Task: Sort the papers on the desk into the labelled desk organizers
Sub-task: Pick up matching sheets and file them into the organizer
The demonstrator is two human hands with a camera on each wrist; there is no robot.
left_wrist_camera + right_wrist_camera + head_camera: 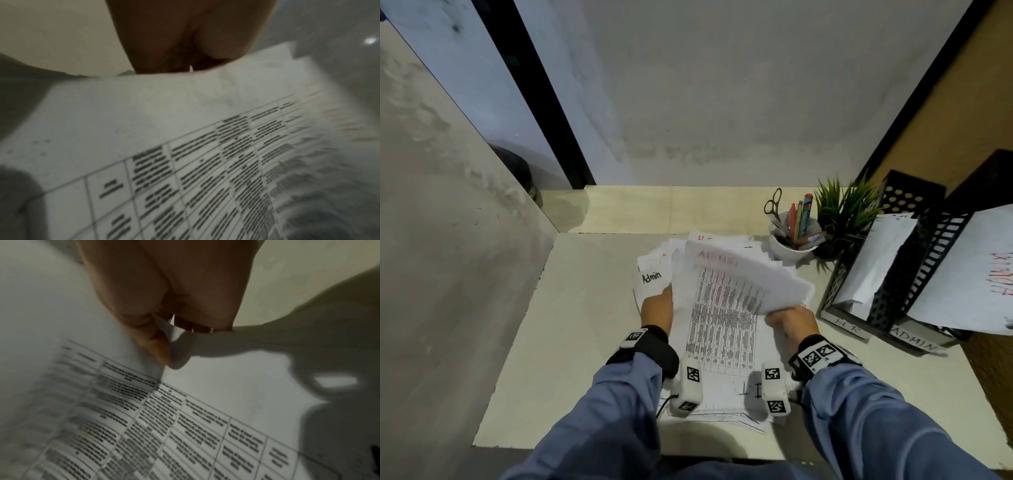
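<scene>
A pile of printed table sheets (722,346) lies mid-desk between my hands. My right hand (789,320) pinches the right edge of a lifted, curling sheet (743,277) headed ADMIN in red; in the right wrist view, thumb and fingers (162,344) nip its corner above the pile (205,402). My left hand (658,308) holds the left edge of the raised sheets; in the left wrist view its fingers are hidden behind the paper (144,113). Two black mesh organizers stand at right, labelled HR (835,284) and ADMIN (928,274), each holding white paper.
A sheet marked Admin (652,279) pokes out left of the pile. A white cup (791,248) with pens and scissors and a small green plant (842,212) stand behind the pile, beside the HR organizer. A wall closes the back, a panel the left.
</scene>
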